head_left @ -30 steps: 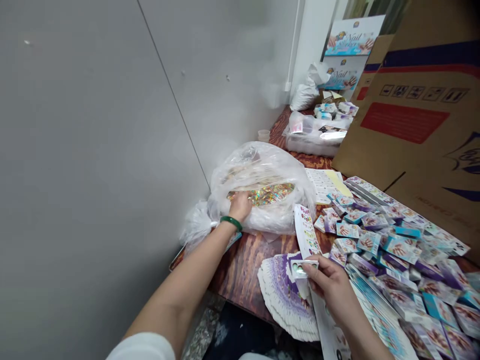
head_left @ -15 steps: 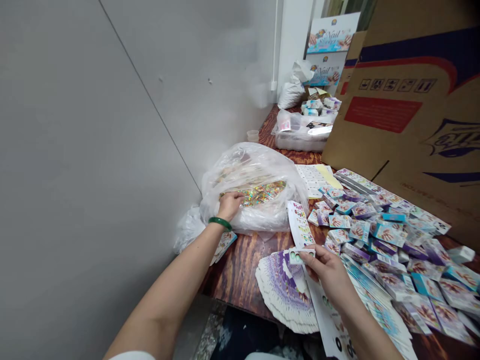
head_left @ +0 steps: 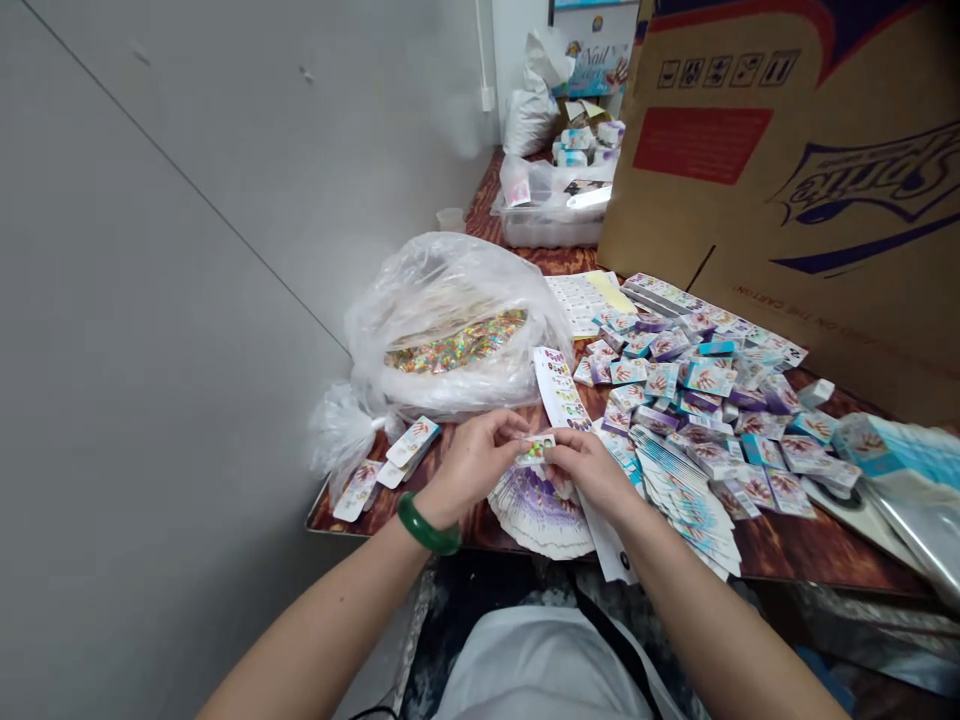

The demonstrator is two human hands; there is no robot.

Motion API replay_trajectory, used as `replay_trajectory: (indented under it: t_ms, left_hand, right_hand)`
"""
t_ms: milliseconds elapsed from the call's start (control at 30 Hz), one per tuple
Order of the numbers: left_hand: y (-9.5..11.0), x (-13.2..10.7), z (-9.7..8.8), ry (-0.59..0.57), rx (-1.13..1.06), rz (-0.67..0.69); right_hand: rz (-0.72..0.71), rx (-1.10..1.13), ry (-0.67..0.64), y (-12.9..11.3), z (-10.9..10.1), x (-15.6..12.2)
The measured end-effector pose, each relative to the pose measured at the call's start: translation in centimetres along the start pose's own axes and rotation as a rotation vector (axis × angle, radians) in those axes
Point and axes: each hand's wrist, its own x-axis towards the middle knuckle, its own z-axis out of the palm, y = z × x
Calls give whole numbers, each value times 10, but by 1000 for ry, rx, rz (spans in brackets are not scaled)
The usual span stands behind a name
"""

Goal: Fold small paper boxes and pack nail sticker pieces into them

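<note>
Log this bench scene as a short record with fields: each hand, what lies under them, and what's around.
left hand: pinches the left end of a small sticker card; green bangle on the wrist
right hand: pinches the card's right end
under hands: fanned purple cards
left of hands: clear bag holding glittery sheets
right: heap of small boxes
behind: cardboard carton, clear tub
surface: wooden table

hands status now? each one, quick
Left hand: closed, pinching the small white sticker card with coloured dots.
Right hand: closed, pinching the same card's other end.
</note>
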Motion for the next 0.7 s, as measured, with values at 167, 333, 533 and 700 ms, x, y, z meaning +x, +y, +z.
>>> replay_trajectory:
  t_ms: [167,333,533,700]
  left_hand:
    - [-7,-9,2,30,159,51]
    - [-37,-9,-37,270,676,48]
    - [-78,-2,-70,342,967,-227]
    - [-59,-4,-72,384,566,-144]
  right_hand:
    - [-31,-56,29,7,-3,-3]
    - [-31,-75,116,9,-15,-4]
    - [-5,-33,123,2,-19,-9]
    - [-37,11,132,1,-16,-12]
